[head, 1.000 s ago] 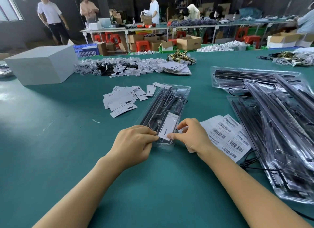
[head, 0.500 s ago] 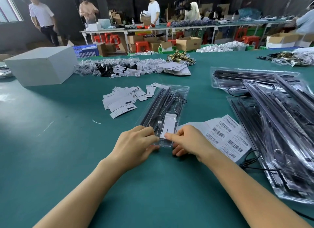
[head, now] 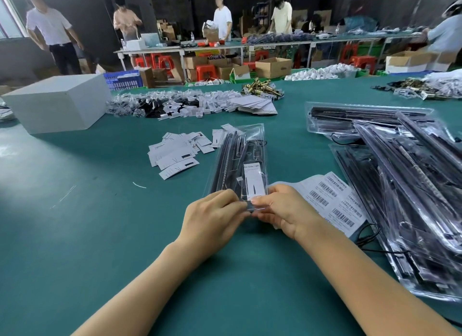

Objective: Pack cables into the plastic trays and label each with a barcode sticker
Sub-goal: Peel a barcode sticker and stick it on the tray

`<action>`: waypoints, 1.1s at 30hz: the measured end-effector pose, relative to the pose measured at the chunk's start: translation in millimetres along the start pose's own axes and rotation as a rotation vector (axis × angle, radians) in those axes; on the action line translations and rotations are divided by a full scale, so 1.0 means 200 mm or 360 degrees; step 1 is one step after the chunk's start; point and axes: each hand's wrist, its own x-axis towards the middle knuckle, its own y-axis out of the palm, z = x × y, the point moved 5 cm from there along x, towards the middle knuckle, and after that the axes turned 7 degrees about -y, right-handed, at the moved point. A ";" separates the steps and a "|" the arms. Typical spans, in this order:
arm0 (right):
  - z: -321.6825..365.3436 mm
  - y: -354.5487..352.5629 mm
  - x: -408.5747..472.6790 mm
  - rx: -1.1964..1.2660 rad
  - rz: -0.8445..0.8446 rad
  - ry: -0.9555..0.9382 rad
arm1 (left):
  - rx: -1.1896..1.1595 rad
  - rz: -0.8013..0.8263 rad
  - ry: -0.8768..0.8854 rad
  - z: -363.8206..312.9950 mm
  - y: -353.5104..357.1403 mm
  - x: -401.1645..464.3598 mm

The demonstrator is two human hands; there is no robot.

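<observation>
A long clear plastic tray (head: 240, 160) with black cables and a white printed card (head: 254, 183) inside lies on the green table (head: 87, 223), running away from me. My left hand (head: 212, 218) and my right hand (head: 282, 210) both pinch the tray's near end, fingertips almost meeting at its edge. A sheet of barcode stickers (head: 332, 200) lies just right of my right hand, partly under it.
A heap of packed clear trays (head: 405, 185) fills the right side. Loose white cards (head: 180, 153) lie left of the tray. A white box (head: 57, 103) stands far left; small bagged parts (head: 175, 105) and brass pieces (head: 262, 88) at the back. People work beyond.
Both hands slid from the card down to the tray's near edge and closed on it. The tray's near end has shifted slightly towards me.
</observation>
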 end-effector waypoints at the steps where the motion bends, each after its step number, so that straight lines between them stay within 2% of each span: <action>1: 0.02 -0.02 0.00 0.0014 -0.0012 -0.0010 | -0.0194 -0.0032 -0.0139 0.02 -0.01 0.01; 4: 0.11 -0.11 0.00 0.0154 0.0017 -0.0019 | -0.0655 -0.0216 -0.0625 0.10 -0.04 0.01; 6: 0.15 -0.15 -0.01 0.0260 0.0073 -0.0052 | -0.0972 -0.0280 -0.1106 0.19 -0.03 0.00; 8: 0.18 -0.17 -0.02 0.0258 0.0147 -0.0108 | -0.1536 -0.0116 -0.1612 0.25 0.03 -0.01; 10: 0.18 -0.15 -0.02 0.0189 0.0249 -0.0154 | -0.2285 0.0127 -0.1881 0.25 0.11 -0.02; 11: 0.17 -0.13 -0.03 0.0162 0.0311 -0.0179 | -0.2520 0.0257 -0.1957 0.24 0.13 -0.02; 13: 0.16 -0.10 -0.03 0.0154 0.0419 -0.0234 | -0.2711 0.0461 -0.1989 0.20 0.14 -0.02; 15: 0.14 -0.07 -0.02 0.0188 0.0437 -0.0254 | -0.2746 0.0521 -0.1923 0.19 0.14 -0.02; 19: 0.08 -0.04 0.00 0.0190 0.0299 -0.0238 | -0.2773 0.0416 -0.1706 0.21 0.13 -0.03; 22: 0.05 -0.01 0.00 0.0173 0.0185 -0.0233 | -0.2637 0.0346 -0.1614 0.20 0.14 -0.03; 27: 0.02 0.00 0.00 0.0269 0.0094 -0.0136 | -0.2510 0.0264 -0.1582 0.18 0.13 -0.04; 30: 0.00 0.01 0.00 0.0433 0.0077 0.0003 | -0.2524 0.0230 -0.1567 0.17 0.13 -0.03; 33: 0.00 0.00 0.01 0.0494 -0.0015 -0.0007 | -0.2562 0.0205 -0.1562 0.15 0.14 -0.03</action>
